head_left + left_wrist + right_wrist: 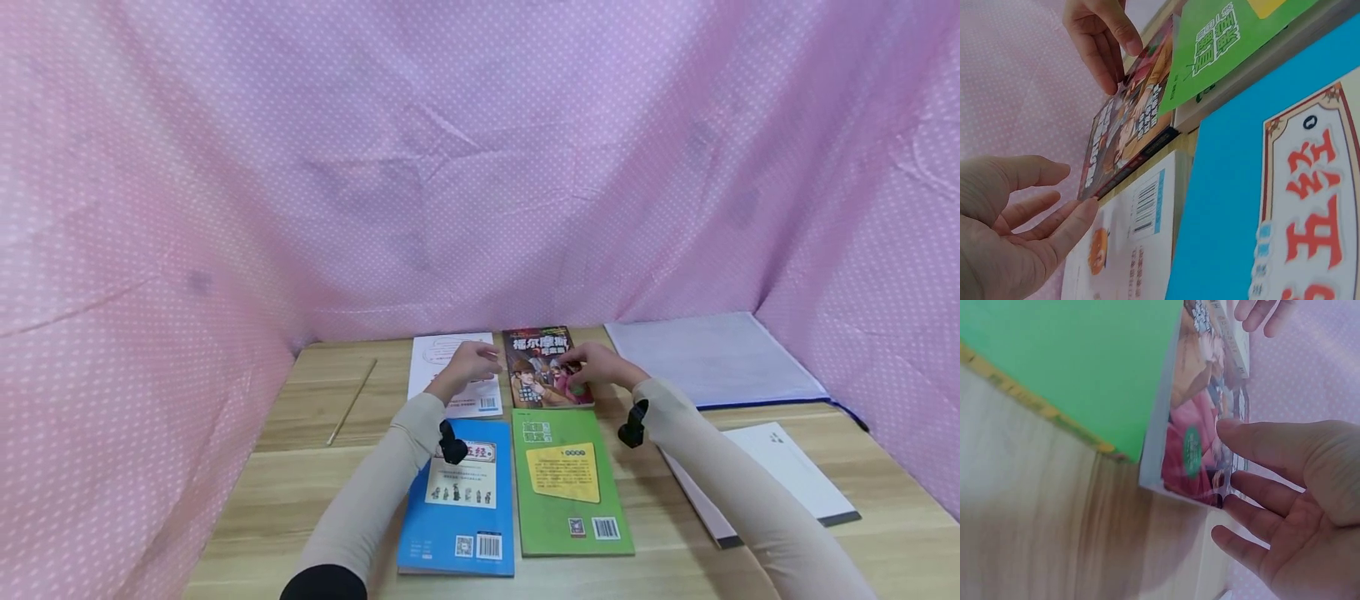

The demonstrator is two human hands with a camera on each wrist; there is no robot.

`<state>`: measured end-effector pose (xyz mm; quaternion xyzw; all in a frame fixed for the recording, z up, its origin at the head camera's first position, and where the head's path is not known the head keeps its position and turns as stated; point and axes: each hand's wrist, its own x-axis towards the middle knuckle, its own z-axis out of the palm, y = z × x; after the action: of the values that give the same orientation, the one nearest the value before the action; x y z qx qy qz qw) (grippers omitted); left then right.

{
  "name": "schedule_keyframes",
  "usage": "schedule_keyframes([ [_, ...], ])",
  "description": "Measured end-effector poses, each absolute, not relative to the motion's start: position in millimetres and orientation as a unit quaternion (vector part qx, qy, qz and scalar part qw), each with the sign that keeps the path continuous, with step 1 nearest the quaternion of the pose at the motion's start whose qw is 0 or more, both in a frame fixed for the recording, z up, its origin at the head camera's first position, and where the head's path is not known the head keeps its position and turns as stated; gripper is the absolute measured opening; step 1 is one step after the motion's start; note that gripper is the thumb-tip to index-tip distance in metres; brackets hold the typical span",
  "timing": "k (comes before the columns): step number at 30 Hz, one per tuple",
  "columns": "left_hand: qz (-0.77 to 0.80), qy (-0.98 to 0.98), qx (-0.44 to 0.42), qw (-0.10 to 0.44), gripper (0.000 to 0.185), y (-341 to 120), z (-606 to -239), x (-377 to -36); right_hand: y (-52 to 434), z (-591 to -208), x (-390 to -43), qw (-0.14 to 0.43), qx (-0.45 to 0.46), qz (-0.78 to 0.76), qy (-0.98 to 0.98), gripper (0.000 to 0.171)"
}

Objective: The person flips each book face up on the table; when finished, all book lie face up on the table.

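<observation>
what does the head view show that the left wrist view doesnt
Only the head view: the whole wooden table, the green book's barcode, a purple folder, both sleeves.
Only the left wrist view: the blue book's red title close up, the left hand open.
Both: the illustrated book, with the right hand touching it, and the white book.

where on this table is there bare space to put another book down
Bare wood lies left of the blue book, around the thin stick, and at the near right corner past the white booklet. The middle is crowded: four books in a block, with both hands at the comic.
</observation>
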<state>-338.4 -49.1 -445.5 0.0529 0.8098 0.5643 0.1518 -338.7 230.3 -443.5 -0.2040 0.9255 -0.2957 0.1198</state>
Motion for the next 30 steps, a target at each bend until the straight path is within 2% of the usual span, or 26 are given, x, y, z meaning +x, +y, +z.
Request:
schedule_keyframes([
  [14,0.544,0.827,0.033,0.139,0.052,-91.8,-434.4,-340.1,197.2,-435.8,-338.9,0.141,-0.199,-0.312,0.918,0.055],
  [30,0.53,0.842,-0.013,0.103,0.056,-155.0,-435.9,-332.4,160.3,-440.6,-341.5,0.15,-0.274,-0.345,0.885,0.052],
])
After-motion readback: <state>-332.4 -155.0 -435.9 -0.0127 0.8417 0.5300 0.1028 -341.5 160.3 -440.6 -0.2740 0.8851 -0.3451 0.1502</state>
